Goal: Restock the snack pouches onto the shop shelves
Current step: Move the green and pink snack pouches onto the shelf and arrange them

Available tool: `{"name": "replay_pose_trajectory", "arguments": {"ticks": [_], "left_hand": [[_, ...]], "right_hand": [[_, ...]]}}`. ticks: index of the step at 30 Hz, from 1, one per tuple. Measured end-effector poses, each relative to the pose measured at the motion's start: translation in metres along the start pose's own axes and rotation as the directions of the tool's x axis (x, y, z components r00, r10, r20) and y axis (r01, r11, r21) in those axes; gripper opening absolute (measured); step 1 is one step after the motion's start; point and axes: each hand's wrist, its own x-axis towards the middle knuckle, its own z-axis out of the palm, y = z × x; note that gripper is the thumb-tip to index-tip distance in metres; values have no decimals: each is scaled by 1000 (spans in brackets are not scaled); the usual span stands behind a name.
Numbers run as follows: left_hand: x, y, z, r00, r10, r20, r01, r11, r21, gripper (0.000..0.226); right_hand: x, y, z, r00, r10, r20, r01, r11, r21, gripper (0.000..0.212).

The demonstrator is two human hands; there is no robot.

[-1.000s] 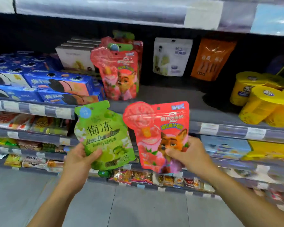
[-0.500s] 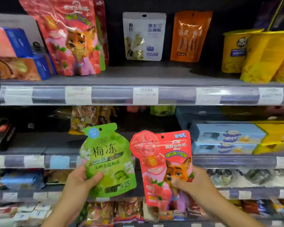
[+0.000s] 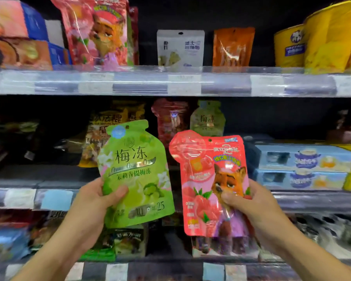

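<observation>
Head view: green pouch (image 3: 136,175), red pouch (image 3: 207,179) upright, tops up, perhaps tilted.

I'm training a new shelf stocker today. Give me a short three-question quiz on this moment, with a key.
1. True or false: the left hand holds the green pouch.
2. The red pouch in the right hand shows: A a fox, B a panda, C a cat.
3. Fill in: on the upper shelf, between the white pouch and the yellow packs stands an ___ pouch.
Key: 1 true; 2 A; 3 the orange pouch.
</observation>
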Motion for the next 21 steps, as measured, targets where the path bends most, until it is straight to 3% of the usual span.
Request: {"name": "replay_pose_trajectory", "arguments": {"ticks": [3, 6, 8, 12, 16, 21], "left_hand": [[0, 8, -11, 1000, -1, -25, 1, 999, 33, 29], [5, 17, -23, 999, -20, -39, 22, 998, 63, 25], [9, 23, -25, 999, -20, -42, 24, 996, 90, 24], [26, 37, -13, 1000, 1, 19, -4, 990, 141, 24], [56, 40, 7, 997, 30, 77, -44, 982, 186, 29], [85, 27, 26, 999, 31, 37, -36, 988, 150, 44]], "right_hand": [[20, -6, 7, 1000, -9, -13, 10, 999, 41, 63], [61, -17, 13, 994, -45, -98, 45, 999, 6, 28], [96, -21, 17, 988, -86, -132, 81, 996, -38, 18], [159, -10, 19, 982, -77, -172, 72, 997, -37, 25], [191, 10, 11, 992, -16, -125, 17, 1000, 8, 44], [209, 22, 8, 992, 0, -124, -1, 1000, -2, 38]]}}
